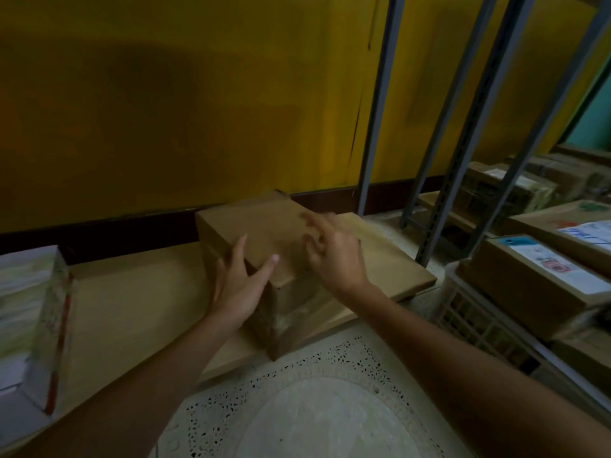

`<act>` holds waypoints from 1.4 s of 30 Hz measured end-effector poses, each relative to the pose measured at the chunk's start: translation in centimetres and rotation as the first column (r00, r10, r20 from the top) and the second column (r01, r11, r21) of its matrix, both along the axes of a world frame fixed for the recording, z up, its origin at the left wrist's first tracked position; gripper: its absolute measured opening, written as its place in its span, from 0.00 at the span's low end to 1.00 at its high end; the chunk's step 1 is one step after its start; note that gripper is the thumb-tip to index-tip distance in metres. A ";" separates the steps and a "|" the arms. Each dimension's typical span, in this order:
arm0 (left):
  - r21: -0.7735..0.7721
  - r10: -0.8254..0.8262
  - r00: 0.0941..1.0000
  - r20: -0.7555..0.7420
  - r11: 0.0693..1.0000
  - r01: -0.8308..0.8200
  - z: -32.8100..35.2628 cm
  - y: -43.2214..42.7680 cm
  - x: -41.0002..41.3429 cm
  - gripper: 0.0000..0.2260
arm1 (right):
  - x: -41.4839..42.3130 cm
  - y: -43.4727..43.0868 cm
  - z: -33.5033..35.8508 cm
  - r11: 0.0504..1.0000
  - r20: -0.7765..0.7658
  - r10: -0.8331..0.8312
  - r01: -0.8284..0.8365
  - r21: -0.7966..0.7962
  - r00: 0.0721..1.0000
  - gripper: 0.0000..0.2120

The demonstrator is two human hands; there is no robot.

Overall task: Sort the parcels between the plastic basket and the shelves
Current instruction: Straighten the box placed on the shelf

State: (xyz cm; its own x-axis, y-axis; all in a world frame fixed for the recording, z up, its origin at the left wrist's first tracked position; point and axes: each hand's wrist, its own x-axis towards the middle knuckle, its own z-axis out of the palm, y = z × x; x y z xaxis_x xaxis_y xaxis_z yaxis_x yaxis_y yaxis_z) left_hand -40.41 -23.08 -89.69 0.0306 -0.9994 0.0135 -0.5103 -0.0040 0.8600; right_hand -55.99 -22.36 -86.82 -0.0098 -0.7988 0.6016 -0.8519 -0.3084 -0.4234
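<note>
- Your left hand (pixel 236 285) presses flat-fingered against the brown parcel's (pixel 258 233) side, thumb on top. Your right hand (pixel 334 256), blurred, spreads open over it, gripping nothing.
- That parcel sits on a cardboard sheet (pixel 132 309) on the floor, so it is not yet sorted.
- Parcels already lie in the plastic basket (pixel 469 312) and on the shelves (pixel 477 127), so the sorting looks partway done.

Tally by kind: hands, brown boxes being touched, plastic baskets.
Hands: 2 (left hand, right hand)
Brown box under the left hand: 1
Plastic basket: 1
Total: 4
</note>
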 end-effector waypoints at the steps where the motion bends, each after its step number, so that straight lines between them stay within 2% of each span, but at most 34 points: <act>1: 0.037 -0.008 1.000 -0.031 0.999 0.009 0.3 -0.2 -0.1 0.32 | -0.8 -0.4 0.2 0.994 0.030 -0.105 0.105 -0.003 0.994 0.22; 2: 0.074 -0.034 0.998 -0.061 0.997 0.038 0.6 -0.4 0.0 0.32 | -1.8 -0.8 0.2 0.975 0.098 -0.217 0.211 0.072 0.971 0.25; 3: 0.105 -0.063 0.994 -0.086 0.992 0.072 0.9 -0.5 0.1 0.31 | -2.7 -1.0 0.0 0.938 0.194 -0.311 0.268 0.219 0.930 0.27; 4: 0.128 -0.088 0.991 -0.102 0.987 0.100 1.1 -0.5 0.5 0.30 | -3.5 -1.1 -0.3 0.891 0.328 -0.379 0.246 0.381 0.866 0.28; 6: 0.151 -0.118 0.983 -0.141 0.979 0.139 1.3 -0.2 1.4 0.27 | -4.5 -0.5 -1.6 0.807 0.624 -0.451 -0.007 0.590 0.638 0.33; 7: 0.153 -0.129 0.980 -0.152 0.976 0.152 1.4 -0.1 2.0 0.25 | -4.5 0.0 -2.4 0.766 0.697 -0.478 -0.135 0.628 0.535 0.35; 9: 0.150 -0.175 0.980 -0.100 0.971 0.188 2.1 -0.2 2.8 0.22 | -4.4 1.1 -3.9 0.713 0.799 -0.498 -0.364 0.599 0.337 0.41; 10: 0.150 -0.202 0.979 -0.034 0.967 0.204 2.8 -0.3 3.2 0.21 | -4.4 1.4 -4.4 0.704 0.824 -0.514 -0.431 0.564 0.238 0.42; 11: 0.154 -0.213 0.977 0.032 0.966 0.206 3.4 -0.4 3.6 0.20 | -4.4 1.5 -4.6 0.703 0.829 -0.523 -0.449 0.552 0.199 0.42; 12: 0.161 -0.208 0.974 0.085 0.968 0.193 3.9 -0.6 4.1 0.20 | -4.1 1.7 -4.9 0.692 0.812 -0.525 -0.428 0.582 0.255 0.40; 15: 0.158 -0.211 0.933 0.292 0.972 0.171 4.6 0.3 5.9 0.20 | -2.0 2.4 -5.1 0.616 0.654 -0.467 -0.312 0.724 0.595 0.20; 16: 0.149 -0.204 0.923 0.327 0.975 0.163 4.7 0.8 6.5 0.20 | -1.2 2.5 -5.1 0.590 0.619 -0.428 -0.316 0.743 0.658 0.14; 17: 0.135 -0.177 0.917 0.357 0.981 0.137 4.7 1.3 6.8 0.20 | -0.4 2.5 -5.0 0.556 0.594 -0.399 -0.330 0.763 0.699 0.13; 18: 0.102 -0.141 0.871 0.471 0.989 0.105 4.7 1.9 6.9 0.20 | 0.3 2.5 -4.9 0.517 0.590 -0.390 -0.363 0.776 0.707 0.15; 20: 0.012 -0.113 0.676 0.728 0.988 0.152 4.6 3.1 6.6 0.23 | 1.5 2.8 -4.7 0.421 0.631 -0.444 -0.473 0.774 0.636 0.26; 22: 0.036 -0.215 0.562 0.799 0.949 0.313 4.0 4.6 5.8 0.38 | 2.5 3.1 -5.4 0.402 0.704 -0.458 -0.579 0.709 0.544 0.33; 24: 0.109 -0.300 0.442 0.845 0.906 0.409 3.2 5.7 5.5 0.46 | 4.1 3.4 -6.0 0.439 0.786 -0.455 -0.662 0.608 0.420 0.36; 25: 0.115 -0.290 0.383 0.877 0.900 0.420 2.8 6.0 5.9 0.47 | 5.3 3.7 -6.5 0.446 0.787 -0.440 -0.655 0.610 0.433 0.36; 26: 0.094 -0.259 0.359 0.897 0.904 0.417 2.6 6.2 6.5 0.45 | 6.5 4.0 -7.0 0.433 0.745 -0.404 -0.607 0.666 0.530 0.34; 28: 0.021 -0.186 0.373 0.909 0.914 0.405 2.3 6.9 7.5 0.32 | 8.3 5.0 -8.6 0.370 0.543 -0.319 -0.425 0.826 0.777 0.34; 29: -0.003 -0.172 0.389 0.905 0.912 0.410 2.0 7.3 7.7 0.26 | 8.5 5.5 -9.5 0.304 0.503 -0.330 -0.415 0.858 0.799 0.35; 30: -0.021 -0.168 0.399 0.902 0.904 0.427 1.9 7.8 7.9 0.23 | 8.4 5.9 -10.1 0.234 0.545 -0.360 -0.492 0.839 0.757 0.35; 31: -0.031 -0.166 0.399 0.902 0.896 0.442 1.7 8.2 8.2 0.22 | 8.3 6.0 -10.5 0.221 0.622 -0.380 -0.586 0.780 0.685 0.35; 32: -0.035 -0.164 0.390 0.906 0.890 0.454 1.7 8.4 8.4 0.22 | 8.2 5.9 -10.5 0.247 0.689 -0.376 -0.650 0.719 0.619 0.34; 34: -0.041 -0.165 0.383 0.909 0.879 0.476 2.2 8.7 9.4 0.23 | 8.3 5.5 -10.1 0.368 0.769 -0.384 -0.680 0.634 0.510 0.33; 36: -0.072 -0.170 0.426 0.889 0.865 0.496 2.6 8.6 10.8 0.22 | 9.1 5.5 -9.6 0.466 0.819 -0.405 -0.679 0.567 0.406 0.32; 38: -0.140 -0.180 0.528 0.830 0.850 0.509 3.2 8.9 11.9 0.21 | 9.8 5.7 -9.2 0.548 0.855 -0.393 -0.660 0.513 0.338 0.28; 40: -0.228 -0.198 0.682 0.704 0.847 0.480 4.0 9.5 12.8 0.18 | 10.1 5.6 -8.8 0.625 0.892 -0.357 -0.639 0.448 0.277 0.23; 41: -0.267 -0.203 0.754 0.625 0.852 0.450 4.5 9.7 13.1 0.18 | 10.1 5.4 -8.4 0.654 0.919 -0.329 -0.650 0.387 0.217 0.23; 42: -0.305 -0.202 0.810 0.551 0.854 0.420 5.0 10.0 13.3 0.18 | 10.2 5.1 -7.8 0.666 0.945 -0.305 -0.682 0.300 0.118 0.25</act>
